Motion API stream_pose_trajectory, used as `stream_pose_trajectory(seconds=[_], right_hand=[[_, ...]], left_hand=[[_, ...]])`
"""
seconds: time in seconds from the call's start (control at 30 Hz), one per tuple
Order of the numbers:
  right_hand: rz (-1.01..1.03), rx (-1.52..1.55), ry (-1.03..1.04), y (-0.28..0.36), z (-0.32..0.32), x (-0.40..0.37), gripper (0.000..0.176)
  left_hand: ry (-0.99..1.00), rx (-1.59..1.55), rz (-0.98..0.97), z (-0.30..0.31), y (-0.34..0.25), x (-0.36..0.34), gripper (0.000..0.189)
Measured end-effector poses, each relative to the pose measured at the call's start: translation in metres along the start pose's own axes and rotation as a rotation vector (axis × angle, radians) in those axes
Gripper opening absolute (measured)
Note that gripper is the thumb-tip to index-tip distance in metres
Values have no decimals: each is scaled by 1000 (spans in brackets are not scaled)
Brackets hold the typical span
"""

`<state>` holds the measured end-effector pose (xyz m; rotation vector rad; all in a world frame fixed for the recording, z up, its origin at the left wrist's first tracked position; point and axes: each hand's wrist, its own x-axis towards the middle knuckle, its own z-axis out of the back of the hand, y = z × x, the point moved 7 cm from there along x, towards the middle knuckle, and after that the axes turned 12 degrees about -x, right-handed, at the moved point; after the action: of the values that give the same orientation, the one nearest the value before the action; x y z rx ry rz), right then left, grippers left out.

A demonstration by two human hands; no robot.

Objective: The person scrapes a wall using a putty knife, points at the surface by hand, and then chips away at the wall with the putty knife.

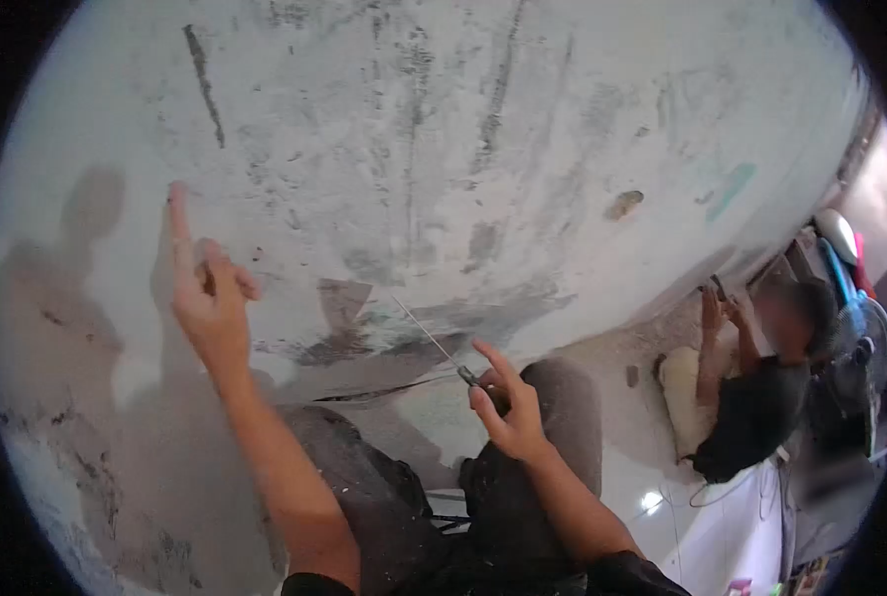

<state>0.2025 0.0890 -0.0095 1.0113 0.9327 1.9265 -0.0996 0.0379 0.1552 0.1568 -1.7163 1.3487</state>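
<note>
My left hand (208, 298) is raised against a stained, scuffed white wall (443, 149), index finger pointing up and touching it, the other fingers curled; I cannot tell if anything small is pinched between them. My right hand (503, 402) is lower, near my knees, gripping the dark handle of a thin tool with a long metal shaft (429, 340) that points up-left toward the wall. Both forearms are bare.
My knees in dark grey trousers (563, 397) are drawn up close to the wall. At the right another person in a black shirt (756, 412) sits on the floor by a cushion, holding a phone. A fan (861, 358) stands behind that person.
</note>
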Motion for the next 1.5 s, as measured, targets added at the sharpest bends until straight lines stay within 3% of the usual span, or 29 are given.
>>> stream_pose_trajectory(seconds=[0.07,0.17,0.23,0.3,0.37,0.43,0.5,0.6,0.63,0.73,0.97,1.03,1.37,1.5], right_hand=[[8,36,79,-2,1,4,53],[148,-125,116,14,-8,-2,50],[190,-135,171,11,-15,-9,50],[222,-145,194,21,-21,-7,50],[-115,206,299,26,-30,-1,53],[3,245,300,55,-39,19,56],[86,308,259,105,-46,41,57],[154,414,301,158,-69,66,56],[163,413,300,166,-76,71,56],[118,545,295,183,-89,76,56],[111,485,191,180,-104,76,55],[109,476,183,176,-103,76,55],[149,395,125,179,-109,79,53],[130,475,138,179,-110,78,54]], left_hand=[[5,-64,19,-2,9,1,55],[-109,119,23,7,-12,-2,53],[-154,-230,199,22,-11,-2,50],[-185,-296,154,38,-16,2,45],[-212,-363,102,49,-22,7,42],[-186,-508,62,44,-27,6,34],[-120,-476,9,37,-29,0,32],[77,-60,-224,26,-44,-6,41],[73,-62,-232,27,-47,-8,41],[262,96,-169,16,-51,-12,68],[238,152,-149,17,-46,-14,69],[208,72,-52,16,-42,-15,69],[175,143,-129,14,-46,-12,69],[213,85,-71,16,-42,-12,70]])
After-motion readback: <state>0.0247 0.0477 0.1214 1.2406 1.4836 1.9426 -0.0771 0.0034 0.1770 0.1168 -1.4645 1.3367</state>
